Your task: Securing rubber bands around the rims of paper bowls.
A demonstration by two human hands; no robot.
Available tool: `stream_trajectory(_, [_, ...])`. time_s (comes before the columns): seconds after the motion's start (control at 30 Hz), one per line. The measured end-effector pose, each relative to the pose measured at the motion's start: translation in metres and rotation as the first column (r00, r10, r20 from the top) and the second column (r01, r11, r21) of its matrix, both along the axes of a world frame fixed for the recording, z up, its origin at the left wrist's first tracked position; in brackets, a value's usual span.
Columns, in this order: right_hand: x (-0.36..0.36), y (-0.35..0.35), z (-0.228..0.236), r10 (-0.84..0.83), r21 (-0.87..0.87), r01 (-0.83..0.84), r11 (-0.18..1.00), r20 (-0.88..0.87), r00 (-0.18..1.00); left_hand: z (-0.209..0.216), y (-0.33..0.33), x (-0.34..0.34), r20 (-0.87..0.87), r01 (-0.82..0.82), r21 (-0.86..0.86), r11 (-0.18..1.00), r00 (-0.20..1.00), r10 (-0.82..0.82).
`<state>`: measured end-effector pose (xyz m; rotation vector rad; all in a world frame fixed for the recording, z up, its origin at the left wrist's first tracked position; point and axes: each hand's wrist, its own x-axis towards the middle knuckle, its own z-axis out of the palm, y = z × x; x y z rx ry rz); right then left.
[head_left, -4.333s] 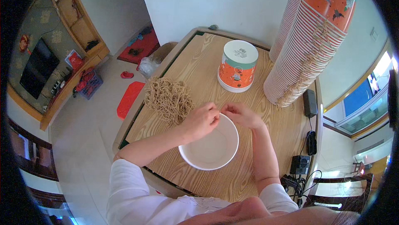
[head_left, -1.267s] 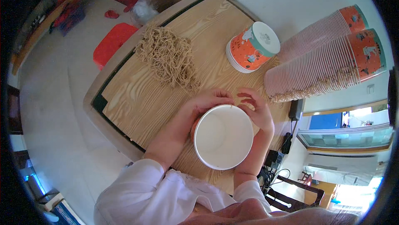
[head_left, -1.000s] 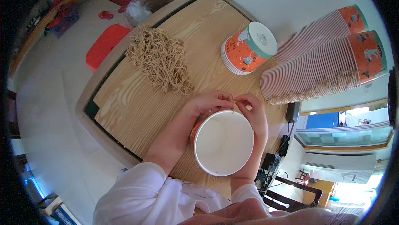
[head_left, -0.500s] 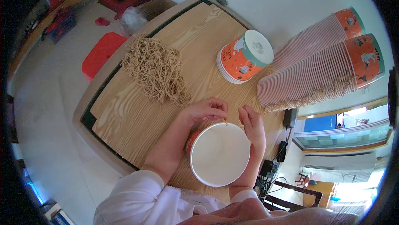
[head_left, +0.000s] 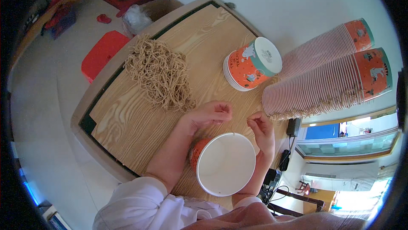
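A white-lined paper bucket (head_left: 225, 168) with an orange outside stands tilted at the table's near edge, its open mouth toward me. A tiny tan bit of twine (head_left: 233, 134) shows at its far rim. Just beyond that rim, my left hand (head_left: 210, 112) is closed, fingers curled toward the thumb. My right hand (head_left: 262, 131) pinches thumb and fingertips together, right of the rim. What either hand holds is too small to make out. A heap of tan twine pieces (head_left: 159, 75) lies farther left.
A short upside-down stack of orange and green buckets (head_left: 250, 66) stands at the back. Two long nested stacks (head_left: 323, 81) lie on the right, twine ends hanging along the nearer one. Black power adapters and cables (head_left: 272, 179) sit at the right edge. A red stool (head_left: 104, 51) stands beyond the table's left side.
Both hands have drawn back a little from the bucket's rim, where the twine bit now shows clear of the fingers. My view has tilted slightly.
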<state>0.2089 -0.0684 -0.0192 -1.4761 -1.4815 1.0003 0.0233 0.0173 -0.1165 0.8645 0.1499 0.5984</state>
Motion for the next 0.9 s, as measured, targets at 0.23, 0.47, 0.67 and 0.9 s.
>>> stream_trajectory(0.23, [0.001, 0.005, -0.011, -0.028, 0.021, 0.023, 1.0, 0.267, 0.963, 0.01, 0.003, -0.009, -0.138, 0.107, 0.536, 0.837, 0.99, -0.038])
stream_trajectory(0.47, [-0.023, -0.002, 0.003, 0.05, -0.303, 0.063, 0.951, 0.351, 0.935, -0.01, 0.002, 0.007, -0.099, 0.096, 0.594, 0.799, 0.994, -0.047])
stream_trajectory(0.67, [-0.016, -0.004, 0.012, 0.044, -0.057, -0.03, 0.998, 0.272, 0.961, 0.0, -0.006, 0.012, -0.057, 0.119, 0.22, 0.968, 0.992, -0.109])
stream_trajectory(0.9, [-0.022, -0.013, 0.028, 0.003, -0.02, 0.002, 1.0, 0.253, 0.967, 0.015, -0.016, 0.005, 0.189, 0.058, -0.046, 0.997, 0.981, -0.049])
